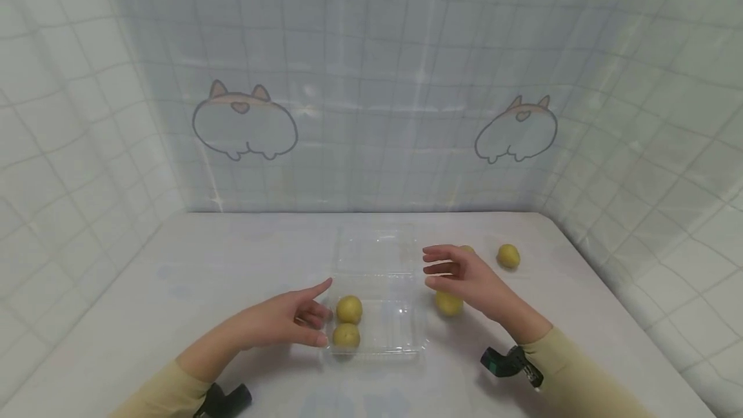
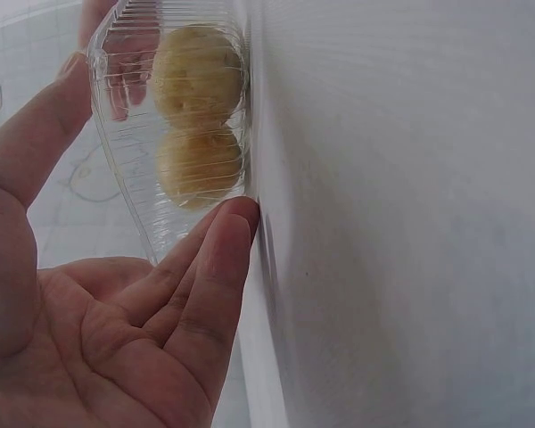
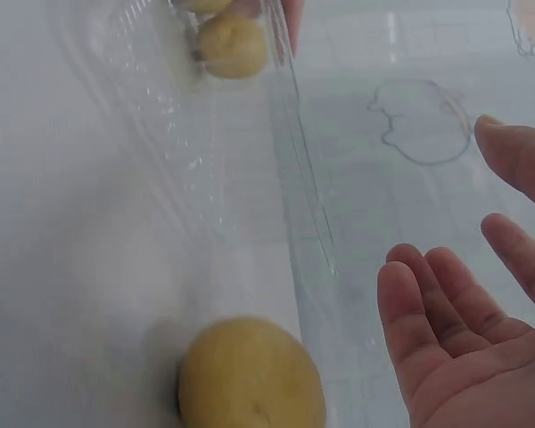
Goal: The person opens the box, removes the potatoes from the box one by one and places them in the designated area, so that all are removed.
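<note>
A clear plastic clamshell box (image 1: 387, 348) lies unfolded on the table, its lid (image 1: 374, 250) laid back toward the wall. Inside the base, at the left, are two yellow potatoes, one farther back (image 1: 349, 309) and one nearer (image 1: 346, 336). My left hand (image 1: 284, 320) is at the box's left side, its fingertips (image 2: 227, 241) against or very close to the clear wall. To the right of the box my right hand (image 1: 464, 279) hovers with loosely bent fingers and holds nothing. Below it sits another potato (image 1: 449, 304), outside the box.
Behind the right hand a potato (image 1: 467, 249) is mostly hidden, and a further potato (image 1: 508, 256) lies to its right. The white table (image 1: 244, 244) ends at a grid-patterned curtain (image 1: 371, 147) at the back and sides.
</note>
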`<state>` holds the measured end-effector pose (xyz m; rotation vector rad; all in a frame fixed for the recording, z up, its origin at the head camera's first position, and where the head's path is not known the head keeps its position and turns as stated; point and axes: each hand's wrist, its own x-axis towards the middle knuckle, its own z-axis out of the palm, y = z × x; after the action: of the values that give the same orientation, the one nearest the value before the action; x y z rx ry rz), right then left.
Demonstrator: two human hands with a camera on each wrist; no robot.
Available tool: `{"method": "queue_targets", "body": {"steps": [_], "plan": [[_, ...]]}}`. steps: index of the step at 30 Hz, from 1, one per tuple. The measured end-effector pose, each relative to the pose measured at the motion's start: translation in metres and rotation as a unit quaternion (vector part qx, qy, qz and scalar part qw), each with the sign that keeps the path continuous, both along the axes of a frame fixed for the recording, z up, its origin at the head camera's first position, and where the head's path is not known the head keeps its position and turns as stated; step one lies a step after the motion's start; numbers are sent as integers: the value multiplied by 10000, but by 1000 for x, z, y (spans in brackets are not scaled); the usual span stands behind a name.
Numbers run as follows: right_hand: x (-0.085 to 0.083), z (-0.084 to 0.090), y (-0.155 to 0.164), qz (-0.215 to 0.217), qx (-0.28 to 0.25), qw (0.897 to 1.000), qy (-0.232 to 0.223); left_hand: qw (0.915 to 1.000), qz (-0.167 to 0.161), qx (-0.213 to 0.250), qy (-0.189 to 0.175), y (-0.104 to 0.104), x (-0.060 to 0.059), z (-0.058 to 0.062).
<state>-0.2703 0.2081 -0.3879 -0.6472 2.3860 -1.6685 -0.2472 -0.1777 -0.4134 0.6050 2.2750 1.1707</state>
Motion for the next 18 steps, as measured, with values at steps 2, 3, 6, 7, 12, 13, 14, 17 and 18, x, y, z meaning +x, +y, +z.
{"method": "queue_targets", "body": {"steps": [2, 3, 6, 7, 12, 13, 14, 17, 18], "plan": [[-1, 0, -5, 89, -54, 9999, -51, 10000, 9, -9, 5, 0, 0, 0], [-1, 1, -8, 141, -75, 9998, -70, 10000, 9, -12, 1, 0, 0, 0], [-2, 2, -17, 281, -73, 9996, -66, 10000, 14, -15, 12, 0, 0, 2], [-3, 1, -19, 312, -49, 9995, -71, 10000, 15, -13, 7, 0, 0, 3], [-4, -1, -33, 436, 84, 9990, -81, 9999, 57, 14, -84, 0, 0, 3], [-4, -2, -35, 447, 106, 9989, -82, 9999, 72, 9, -101, 1, 0, 3], [-4, -2, -37, 458, 137, 9988, -81, 9999, 86, -3, -121, 1, 0, 3], [-3, -6, -43, 553, 166, 9983, -116, 9998, 132, -28, -166, 2, 1, 3], [-3, -6, -45, 600, 159, 9980, -125, 9998, 142, -24, -166, 2, 2, 2]]}}
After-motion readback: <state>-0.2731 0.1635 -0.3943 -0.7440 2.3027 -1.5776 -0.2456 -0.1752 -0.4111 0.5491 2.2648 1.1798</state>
